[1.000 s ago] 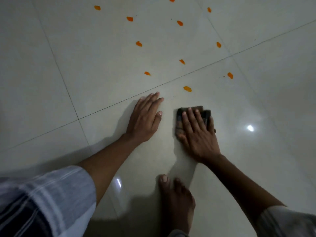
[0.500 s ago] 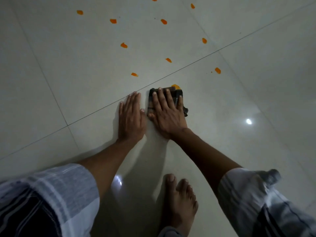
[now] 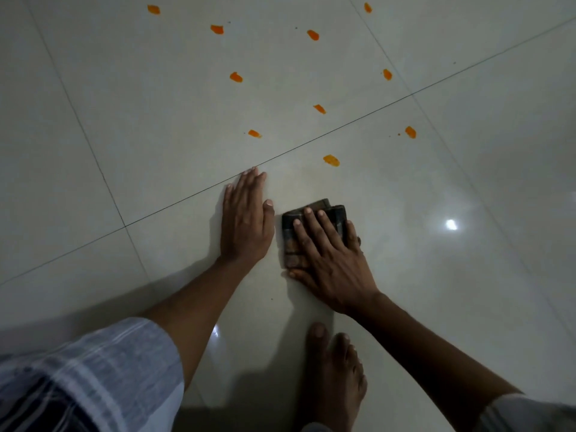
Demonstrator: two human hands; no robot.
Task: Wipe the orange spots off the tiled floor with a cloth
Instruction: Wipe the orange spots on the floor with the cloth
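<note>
Now | R hand (image 3: 330,260) flat, pressing cloth (image 3: 311,226) | L hand (image 3: 246,219) flat on floor (image 3: 156,120)

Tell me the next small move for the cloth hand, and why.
Probably slide the right hand and its cloth forward and slightly right onto the nearest orange spot. That spot lies unwiped just ahead of the cloth, while the left hand rests flat on the floor as a brace.

Dark folded cloth (image 3: 314,235) flat on pale tiled floor (image 3: 467,291), orange spots (image 3: 331,160) scattered beyond, nearest just ahead
</note>
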